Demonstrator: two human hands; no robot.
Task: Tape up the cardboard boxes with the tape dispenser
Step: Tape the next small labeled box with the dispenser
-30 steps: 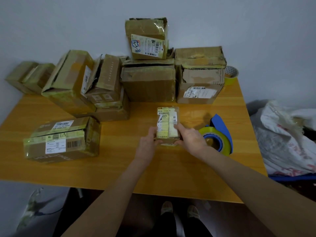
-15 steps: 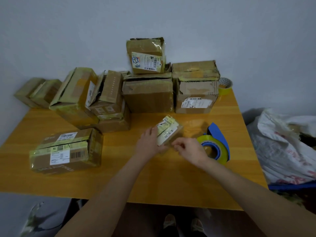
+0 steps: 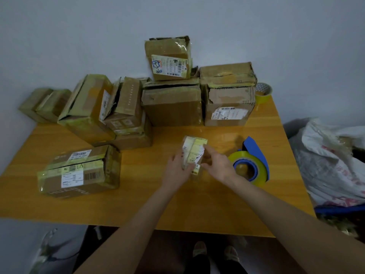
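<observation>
While the left hand (image 3: 177, 171) curls its fingers round the small box (image 3: 194, 148), the right hand (image 3: 219, 165) pinches its right side, dispenser (image 3: 251, 165) lying just beside.

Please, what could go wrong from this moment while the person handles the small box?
1. The left hand and right hand hold the small box tilted; it might slip out.
2. The tape dispenser lies right beside the right wrist; a careless turn could knock it.
3. The top box perches on the stack; a jolt may topple it.
</observation>
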